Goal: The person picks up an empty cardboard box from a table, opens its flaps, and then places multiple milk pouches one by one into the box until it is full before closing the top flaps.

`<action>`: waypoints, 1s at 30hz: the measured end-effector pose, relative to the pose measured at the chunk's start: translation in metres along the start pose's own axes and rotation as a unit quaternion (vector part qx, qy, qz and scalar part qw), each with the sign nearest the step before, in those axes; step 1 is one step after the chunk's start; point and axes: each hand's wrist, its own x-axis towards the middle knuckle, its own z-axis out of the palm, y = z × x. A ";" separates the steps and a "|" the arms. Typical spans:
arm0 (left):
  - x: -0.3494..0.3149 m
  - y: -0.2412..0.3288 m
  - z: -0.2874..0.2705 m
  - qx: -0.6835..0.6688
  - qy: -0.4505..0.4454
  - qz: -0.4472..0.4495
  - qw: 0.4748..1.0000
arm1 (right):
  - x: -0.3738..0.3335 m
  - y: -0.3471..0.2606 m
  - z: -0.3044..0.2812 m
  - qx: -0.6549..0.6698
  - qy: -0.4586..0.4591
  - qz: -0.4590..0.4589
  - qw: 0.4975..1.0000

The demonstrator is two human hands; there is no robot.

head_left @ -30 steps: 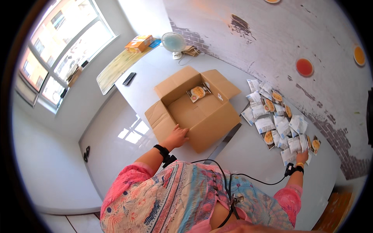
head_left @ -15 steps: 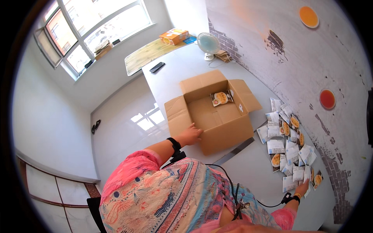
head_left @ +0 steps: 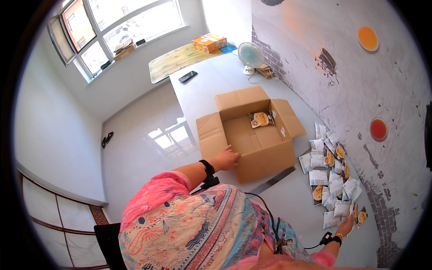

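1. Wearing a pink patterned top [head_left: 193,225], the person is positioned on the near side of the cardboard box [head_left: 265,162], which is the reference for all locations below.
2. Right hand [head_left: 345,225]: located right of the box and toward the person, at the near end of the packets [head_left: 335,184]. The fingers are at a white packet; whether they are clamped on it cannot be told.
3. Left hand [head_left: 226,159]: located at the near-left corner of the box, touching it, with fingertips at the rim. Whether the hand is clamped on the wall cannot be told.
4. Box: upright on the bench [head_left: 290,195], top open, with the left, far and right flaps folded outward. A dark strip [head_left: 276,177] crosses the bench at the near side of the box.
5. Packets: in an overlapping pile right of the box, apart from it. Most show white printed faces; several show dark faces with a round orange picture.
6. Single packet [head_left: 261,119]: inside the box, on the bottom near the far-right corner, picture face up.
7. Phone [head_left: 188,76]: beyond the box, to its left, flat on the bench.
8. Fan [head_left: 251,55]: beyond the box, standing just beside folded brown paper [head_left: 266,70].
9. Orange carton [head_left: 209,42]: beyond the box and left of the fan.
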 end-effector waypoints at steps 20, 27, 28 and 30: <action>0.019 -0.005 -0.014 -0.185 0.038 0.137 0.972 | -0.121 -0.204 -0.041 0.632 -0.091 0.258 0.725; 0.030 0.052 -0.035 -0.406 -0.074 0.215 0.885 | -0.119 -0.322 -0.058 0.769 -0.210 0.257 0.546; 0.028 0.056 -0.041 -0.457 -0.127 0.205 0.856 | -0.117 -0.337 -0.060 0.774 -0.231 0.254 0.532; 0.032 0.064 -0.031 -0.556 -0.146 0.202 0.793 | -0.115 -0.367 -0.069 0.764 -0.257 0.264 0.529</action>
